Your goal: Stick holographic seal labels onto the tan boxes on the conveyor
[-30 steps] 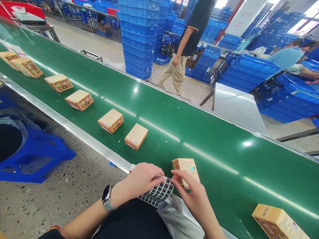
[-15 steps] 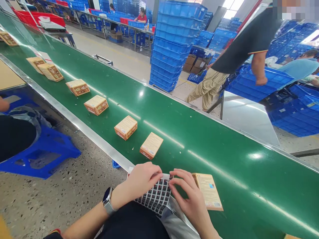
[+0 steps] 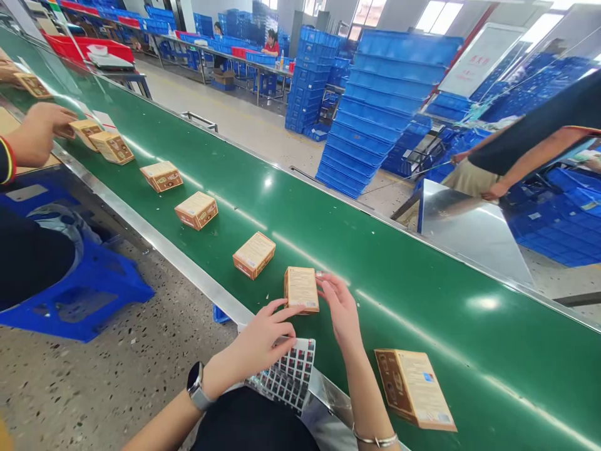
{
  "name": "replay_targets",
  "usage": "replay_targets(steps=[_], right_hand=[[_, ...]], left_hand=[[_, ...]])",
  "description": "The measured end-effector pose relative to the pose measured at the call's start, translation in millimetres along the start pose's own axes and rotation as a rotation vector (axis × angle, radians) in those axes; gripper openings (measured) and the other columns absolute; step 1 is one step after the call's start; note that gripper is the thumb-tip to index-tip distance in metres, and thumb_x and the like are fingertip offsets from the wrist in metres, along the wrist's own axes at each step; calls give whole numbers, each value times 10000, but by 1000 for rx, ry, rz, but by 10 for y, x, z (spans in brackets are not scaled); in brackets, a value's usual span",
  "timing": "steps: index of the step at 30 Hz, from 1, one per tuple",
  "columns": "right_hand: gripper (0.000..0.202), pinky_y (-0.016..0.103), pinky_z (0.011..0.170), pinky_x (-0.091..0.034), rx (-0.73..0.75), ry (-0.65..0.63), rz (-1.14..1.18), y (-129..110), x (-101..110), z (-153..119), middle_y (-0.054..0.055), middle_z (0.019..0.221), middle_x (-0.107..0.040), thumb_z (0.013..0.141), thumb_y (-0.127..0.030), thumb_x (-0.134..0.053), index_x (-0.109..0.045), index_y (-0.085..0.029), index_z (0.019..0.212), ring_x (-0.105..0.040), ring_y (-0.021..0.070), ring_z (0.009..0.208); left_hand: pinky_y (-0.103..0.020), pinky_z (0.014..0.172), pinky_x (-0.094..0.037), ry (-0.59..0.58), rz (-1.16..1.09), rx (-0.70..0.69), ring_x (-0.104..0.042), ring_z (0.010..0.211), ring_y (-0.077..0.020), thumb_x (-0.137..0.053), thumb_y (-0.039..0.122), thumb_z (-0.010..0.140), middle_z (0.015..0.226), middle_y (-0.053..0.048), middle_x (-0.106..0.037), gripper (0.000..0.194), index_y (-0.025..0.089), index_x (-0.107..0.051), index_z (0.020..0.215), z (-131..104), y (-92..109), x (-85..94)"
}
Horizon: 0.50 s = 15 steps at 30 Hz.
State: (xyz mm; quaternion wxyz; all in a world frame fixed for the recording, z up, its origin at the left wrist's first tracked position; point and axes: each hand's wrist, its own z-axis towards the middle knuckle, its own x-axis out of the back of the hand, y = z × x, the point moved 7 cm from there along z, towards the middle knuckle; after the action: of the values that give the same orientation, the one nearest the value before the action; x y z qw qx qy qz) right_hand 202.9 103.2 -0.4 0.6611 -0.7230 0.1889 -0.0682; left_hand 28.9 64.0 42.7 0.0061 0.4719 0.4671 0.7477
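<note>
A small brown-and-cream carton (image 3: 301,288) lies on the green conveyor belt, directly before me. My left hand (image 3: 267,332) has its fingers spread, the forefinger reaching to the carton's near edge. Under that hand, a sheet of small dark square stickers (image 3: 293,369) rests at the belt's metal edge; the hand hides part of it. At the carton's right side is my right hand (image 3: 342,310), with a small pale piece like a sticker (image 3: 320,274) at its fingertips. Another carton (image 3: 425,388), bearing a small blue sticker, lies to the right.
Several more cartons (image 3: 197,210) sit along the belt (image 3: 357,238) to the left. A co-worker's hand (image 3: 40,131) reaches over cartons at far left. Beyond the belt stand stacked blue crates (image 3: 375,106), a metal table (image 3: 469,238) and a person in a dark shirt.
My right hand has moved from the sticker sheet up to the carton. The left hand's fingers have stretched toward it, and the carton has turned. A co-worker's hand has come in at left.
</note>
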Motion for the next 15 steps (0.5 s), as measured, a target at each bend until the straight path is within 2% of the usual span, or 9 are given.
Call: replay_targets(steps=[5,15], right_hand=[[375,398,836,-546,-33,116,-32,35,111,-45,124,1126,-742,649,-532,-797,-712,-184,762,-683,277,990],[356,312,640,-534,-46,348,-21,117,224,-345,142,1155,-716,676,-508,-739,-697,-166,763,-678,240,865]], left_hand=[[-515,1108,-449,-49,-5,-4,-422,1386,-336,-610,86,900,1495,5,-532,181,181,-653,751,38,78,-82],[-505,1147,-422,-171,-20,-41,-352,1448,-339,-628,80,890,1564,34,-436,182,183,-671,747,8,223,-232]])
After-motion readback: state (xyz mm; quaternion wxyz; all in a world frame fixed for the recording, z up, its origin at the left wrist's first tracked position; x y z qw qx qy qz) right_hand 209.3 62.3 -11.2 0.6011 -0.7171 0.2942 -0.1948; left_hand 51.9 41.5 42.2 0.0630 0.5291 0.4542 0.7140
